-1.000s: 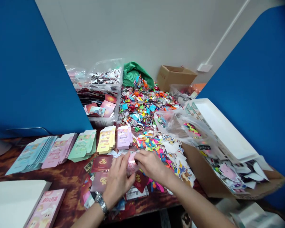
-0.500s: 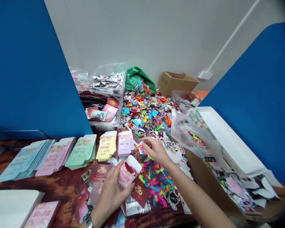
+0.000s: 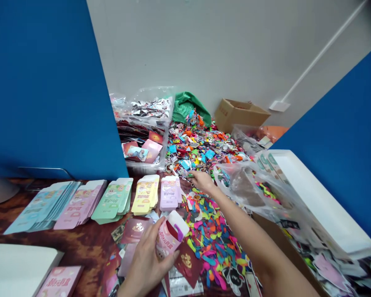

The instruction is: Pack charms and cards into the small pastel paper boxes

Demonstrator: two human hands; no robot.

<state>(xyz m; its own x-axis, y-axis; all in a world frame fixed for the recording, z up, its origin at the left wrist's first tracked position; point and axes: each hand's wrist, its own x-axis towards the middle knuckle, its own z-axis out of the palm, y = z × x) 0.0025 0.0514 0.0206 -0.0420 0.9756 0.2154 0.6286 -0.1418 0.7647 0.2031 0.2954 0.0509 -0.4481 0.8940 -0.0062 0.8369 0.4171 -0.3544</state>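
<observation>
My left hand (image 3: 146, 260) wraps a pink printed card sleeve (image 3: 166, 243), its long axis tilting far and right, so this hand is nearer it than my right hand (image 3: 202, 181), whose pressed-together fingers reach the near edge of a far heap of colourful charms (image 3: 200, 152).

Pink cartoon-print envelope (image 3: 167, 243), maroon packet w/ gold emblem (image 3: 188, 264), neon multicolour scraps (image 3: 212, 247), blue partition (image 3: 43, 82).
</observation>
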